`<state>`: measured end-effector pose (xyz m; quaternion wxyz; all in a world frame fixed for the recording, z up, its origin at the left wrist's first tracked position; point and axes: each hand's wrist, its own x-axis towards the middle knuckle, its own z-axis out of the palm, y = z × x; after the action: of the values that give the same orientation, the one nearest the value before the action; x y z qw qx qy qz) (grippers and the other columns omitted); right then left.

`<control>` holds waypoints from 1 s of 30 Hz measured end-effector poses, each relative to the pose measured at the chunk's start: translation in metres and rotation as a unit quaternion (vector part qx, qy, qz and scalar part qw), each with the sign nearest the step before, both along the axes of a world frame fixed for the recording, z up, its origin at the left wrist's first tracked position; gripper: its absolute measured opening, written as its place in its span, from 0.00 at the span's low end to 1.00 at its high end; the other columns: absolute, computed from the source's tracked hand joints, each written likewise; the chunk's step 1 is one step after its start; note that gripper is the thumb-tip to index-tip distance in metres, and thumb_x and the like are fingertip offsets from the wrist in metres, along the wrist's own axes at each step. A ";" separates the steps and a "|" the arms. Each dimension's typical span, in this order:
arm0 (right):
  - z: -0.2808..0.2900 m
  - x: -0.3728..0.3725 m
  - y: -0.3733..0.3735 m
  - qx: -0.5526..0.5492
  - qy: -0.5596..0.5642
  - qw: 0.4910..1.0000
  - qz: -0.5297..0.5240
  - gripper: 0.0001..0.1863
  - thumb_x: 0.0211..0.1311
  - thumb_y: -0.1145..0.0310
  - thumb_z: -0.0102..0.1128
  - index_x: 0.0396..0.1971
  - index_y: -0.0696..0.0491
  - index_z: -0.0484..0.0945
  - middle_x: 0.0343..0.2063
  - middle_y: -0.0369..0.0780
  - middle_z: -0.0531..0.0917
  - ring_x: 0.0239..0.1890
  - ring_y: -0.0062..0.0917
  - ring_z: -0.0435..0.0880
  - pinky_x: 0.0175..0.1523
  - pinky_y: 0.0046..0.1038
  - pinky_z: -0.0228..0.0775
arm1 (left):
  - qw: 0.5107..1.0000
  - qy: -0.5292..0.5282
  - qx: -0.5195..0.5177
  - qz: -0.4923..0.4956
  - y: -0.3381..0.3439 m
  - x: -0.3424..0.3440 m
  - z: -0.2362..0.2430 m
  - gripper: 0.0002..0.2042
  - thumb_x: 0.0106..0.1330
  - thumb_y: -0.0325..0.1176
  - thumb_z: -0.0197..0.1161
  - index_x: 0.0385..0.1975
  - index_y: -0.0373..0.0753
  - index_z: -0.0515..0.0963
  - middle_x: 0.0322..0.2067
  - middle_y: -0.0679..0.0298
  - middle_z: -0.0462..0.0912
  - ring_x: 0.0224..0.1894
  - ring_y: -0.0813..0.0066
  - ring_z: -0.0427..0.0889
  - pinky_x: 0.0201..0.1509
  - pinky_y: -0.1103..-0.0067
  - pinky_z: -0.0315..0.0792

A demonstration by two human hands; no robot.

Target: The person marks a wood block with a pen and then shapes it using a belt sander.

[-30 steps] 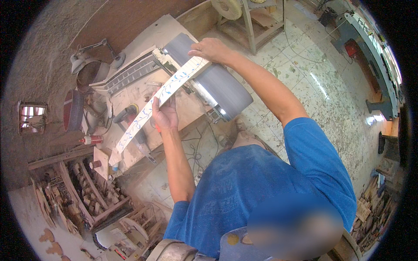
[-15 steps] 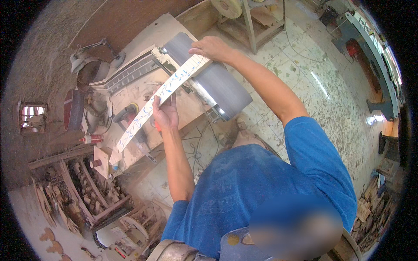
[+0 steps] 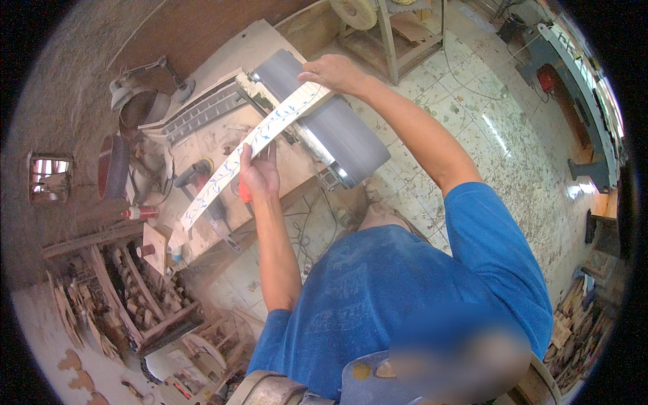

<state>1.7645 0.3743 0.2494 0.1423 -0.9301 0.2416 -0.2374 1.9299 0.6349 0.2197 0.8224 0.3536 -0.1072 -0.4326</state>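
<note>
A long, tapering pale strip with a blue vine pattern and fine cross lines, which looks like a guitar fretboard [image 3: 253,143], slants across a belt sander [image 3: 344,142] with wide grey belt surfaces. My right hand [image 3: 335,74] is closed around its upper right end, above the gap between those surfaces. Farther down, my left hand [image 3: 260,173] holds it near the middle, thumb along the edge and fingers underneath. The lower left end reaches out over the bench. Whether the strip's underside touches the belt cannot be made out.
On the wooden bench [image 3: 253,32] lies a handheld power tool [image 3: 202,182] below the strip. A desk lamp [image 3: 121,94], round sanding belts [image 3: 113,169] and a red bottle [image 3: 140,212] stand along the left. Wood offcuts [image 3: 152,304] fill a rack at lower left.
The fretboard has shifted slightly up and to the right, and its patterned face has tilted a little. Both my hands moved with it, keeping their grip.
</note>
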 end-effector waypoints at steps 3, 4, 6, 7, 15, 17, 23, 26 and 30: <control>0.000 -0.001 -0.003 -0.006 0.015 1.000 0.010 0.25 0.72 0.40 0.47 0.38 0.45 0.83 0.30 0.49 0.86 0.38 0.49 0.85 0.44 0.50 0.76 | 1.000 0.007 0.000 0.003 0.000 0.001 -0.002 0.24 0.71 0.38 0.61 0.65 0.41 0.68 0.63 0.62 0.75 0.65 0.62 0.72 0.72 0.61 0.65; 0.002 -0.001 -0.002 -0.004 0.011 1.000 0.009 0.25 0.72 0.40 0.46 0.38 0.45 0.83 0.30 0.49 0.86 0.38 0.49 0.85 0.44 0.50 0.76 | 1.000 0.010 0.001 0.004 0.000 0.001 -0.004 0.24 0.71 0.37 0.61 0.65 0.41 0.69 0.63 0.62 0.75 0.65 0.62 0.72 0.71 0.61 0.66; 0.004 -0.001 0.001 0.000 0.002 1.000 0.008 0.25 0.72 0.40 0.46 0.38 0.46 0.83 0.30 0.49 0.86 0.37 0.49 0.85 0.43 0.50 0.75 | 1.000 0.015 -0.006 0.003 0.000 0.003 -0.007 0.24 0.71 0.36 0.61 0.65 0.41 0.69 0.63 0.62 0.75 0.65 0.62 0.73 0.71 0.61 0.66; 0.004 -0.002 0.000 -0.002 0.004 1.000 0.007 0.25 0.73 0.40 0.46 0.37 0.46 0.83 0.30 0.49 0.86 0.37 0.49 0.85 0.43 0.50 0.75 | 1.000 0.018 -0.010 0.001 0.000 0.003 -0.007 0.23 0.71 0.36 0.61 0.65 0.41 0.69 0.63 0.62 0.75 0.65 0.62 0.73 0.71 0.61 0.67; 0.011 -0.006 0.000 0.003 0.031 1.000 0.000 0.25 0.72 0.40 0.46 0.36 0.46 0.82 0.29 0.47 0.86 0.37 0.48 0.85 0.42 0.49 0.75 | 1.000 0.007 0.004 0.017 -0.003 -0.006 -0.005 0.23 0.69 0.37 0.63 0.63 0.39 0.72 0.60 0.60 0.77 0.63 0.62 0.74 0.72 0.60 0.66; 0.010 -0.007 -0.002 -0.006 0.019 1.000 0.008 0.25 0.72 0.40 0.46 0.35 0.46 0.82 0.29 0.47 0.86 0.36 0.48 0.85 0.42 0.49 0.75 | 1.000 0.010 0.007 0.021 -0.003 -0.007 -0.005 0.23 0.68 0.37 0.64 0.62 0.38 0.73 0.59 0.59 0.77 0.62 0.62 0.74 0.73 0.61 0.66; 0.013 -0.010 -0.006 -0.016 0.030 0.999 0.017 0.26 0.73 0.40 0.46 0.33 0.48 0.81 0.29 0.47 0.86 0.36 0.48 0.85 0.41 0.49 0.74 | 1.000 0.023 0.012 0.018 -0.005 -0.011 -0.006 0.23 0.68 0.36 0.64 0.62 0.40 0.73 0.60 0.61 0.77 0.62 0.62 0.74 0.73 0.59 0.66; 0.011 -0.012 -0.011 -0.024 0.035 0.999 0.014 0.27 0.73 0.40 0.45 0.32 0.48 0.81 0.28 0.48 0.85 0.36 0.48 0.85 0.41 0.50 0.74 | 1.000 0.017 0.008 0.007 -0.007 -0.013 -0.005 0.23 0.68 0.37 0.63 0.62 0.41 0.73 0.61 0.61 0.77 0.62 0.62 0.74 0.74 0.59 0.64; 0.012 -0.011 -0.009 -0.026 0.036 0.999 0.013 0.27 0.73 0.40 0.45 0.31 0.49 0.81 0.27 0.49 0.85 0.36 0.49 0.85 0.42 0.50 0.74 | 1.000 0.020 0.006 0.016 -0.007 -0.014 -0.006 0.22 0.69 0.37 0.62 0.62 0.41 0.73 0.61 0.62 0.77 0.63 0.62 0.73 0.75 0.58 0.61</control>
<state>1.7538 0.3657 0.2618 0.1122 -0.9446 0.2280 -0.2078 1.9161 0.6282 0.2141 0.8291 0.3515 -0.0825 -0.4270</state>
